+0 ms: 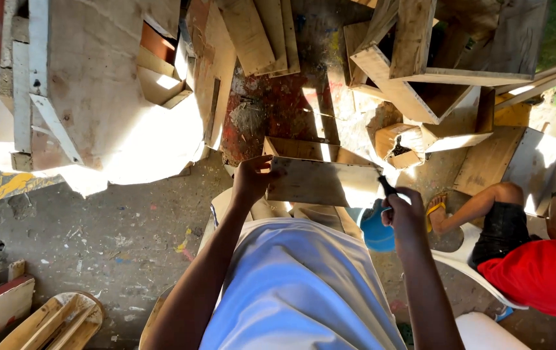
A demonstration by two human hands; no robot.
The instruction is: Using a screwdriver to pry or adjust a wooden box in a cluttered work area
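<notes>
My left hand (pixel 252 180) grips the left edge of a flat wooden board (pixel 320 183) held in front of me over my lap. At the board's right end, my right hand (pixel 404 212) is closed around a thin dark-handled tool (pixel 388 187) whose tip touches the board's edge. Just behind the board stands a small open wooden box frame (pixel 304 149). A blue round container (pixel 375 228) sits beneath my right hand. My white shirt fills the lower middle of the view.
Stacked planks and wooden boxes (pixel 414 71) lie ahead, and a large plywood piece (pixel 96 91) is at the left. A person in a red shirt (pixel 540 272) sits on a white chair (pixel 469 262) at the right. Paint-spattered concrete floor (pixel 109 233) is at lower left, with wood scraps (pixel 57 321).
</notes>
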